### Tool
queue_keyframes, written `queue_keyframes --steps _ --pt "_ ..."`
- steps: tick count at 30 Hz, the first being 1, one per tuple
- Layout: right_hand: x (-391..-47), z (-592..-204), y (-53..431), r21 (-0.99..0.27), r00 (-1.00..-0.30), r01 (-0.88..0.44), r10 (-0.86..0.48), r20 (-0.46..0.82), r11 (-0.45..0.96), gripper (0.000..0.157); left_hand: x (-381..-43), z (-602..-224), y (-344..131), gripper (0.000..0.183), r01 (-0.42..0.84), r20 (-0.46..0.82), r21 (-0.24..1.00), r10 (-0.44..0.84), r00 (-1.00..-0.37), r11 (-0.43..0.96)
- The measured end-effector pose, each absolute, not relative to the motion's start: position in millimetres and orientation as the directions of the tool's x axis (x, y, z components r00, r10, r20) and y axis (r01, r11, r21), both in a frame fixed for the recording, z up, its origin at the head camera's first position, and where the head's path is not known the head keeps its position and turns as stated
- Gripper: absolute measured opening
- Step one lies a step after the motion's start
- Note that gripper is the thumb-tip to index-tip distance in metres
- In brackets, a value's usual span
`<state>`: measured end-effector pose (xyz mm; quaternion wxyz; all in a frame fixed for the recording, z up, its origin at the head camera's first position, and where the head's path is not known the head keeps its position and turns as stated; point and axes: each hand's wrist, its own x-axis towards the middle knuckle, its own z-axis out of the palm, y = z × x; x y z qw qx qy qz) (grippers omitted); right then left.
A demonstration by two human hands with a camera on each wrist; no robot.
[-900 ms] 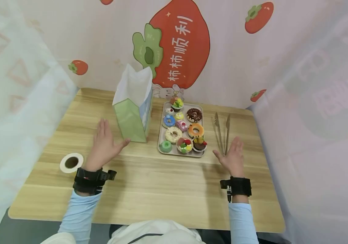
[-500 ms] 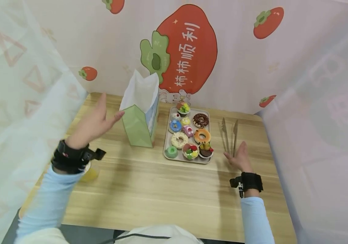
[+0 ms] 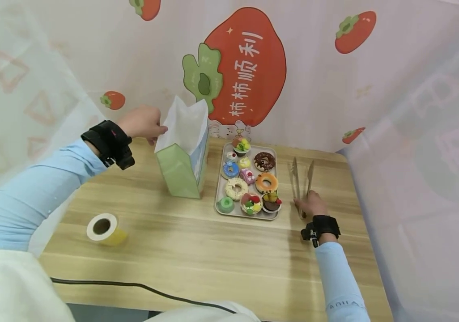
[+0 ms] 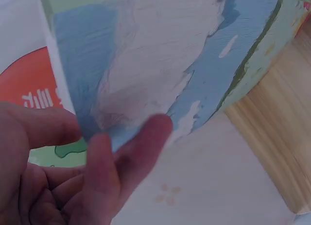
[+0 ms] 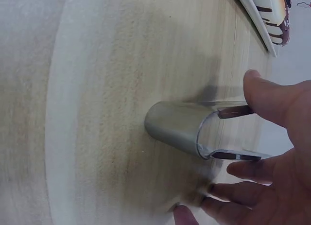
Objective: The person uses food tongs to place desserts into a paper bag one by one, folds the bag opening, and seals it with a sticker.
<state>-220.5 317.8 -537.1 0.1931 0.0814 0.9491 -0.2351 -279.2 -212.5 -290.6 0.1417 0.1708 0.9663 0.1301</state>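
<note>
Along the left edge my pale-blue sleeve (image 3: 48, 188) reaches across the view, ending in a black wrist strap (image 3: 108, 138). Below it a yellow tape roll (image 3: 112, 235), with a white face, sits on the wooden table (image 3: 197, 264). My left hand (image 3: 142, 121) is at the upper left rim of the paper bag (image 3: 179, 174), which stands upright and open at the top, white inside and green on the side towards me. From that wrist I see the bag's edge among my thumb and fingers, beside a blue, white and green print; whether I pinch it, I cannot tell.

Behind, on the wall, a big red persimmon (image 3: 265, 67) carries white characters, turned sideways: 柿柿顺利.

Right of the bag lies the metal tray (image 3: 255, 150) of small cakes and donuts, among them a blue donut (image 3: 225, 170), a chocolate donut (image 3: 264, 155) and a striped orange donut (image 3: 259, 181).

Past the tray lie the tongs (image 5: 175, 125), arms apart. My right hand (image 3: 315, 205) is around their near part, the grip wide, thumb at one arm and fingers by the other. Small dark lettering on my right sleeve (image 3: 334, 277) and pale pink lettering on the right curtain (image 3: 456, 134) are too unclear to read.
</note>
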Motion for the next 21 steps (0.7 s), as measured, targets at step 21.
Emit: queue_keyframes --steps 21 --pt "-220.5 -535.0 337.1 -0.463 -0.953 0.214 0.079 -0.292 0.860 0.056 -286.2 -295.2 -198.0 0.016 0.324 -0.187 0.253 0.375 -0.908 0.912"
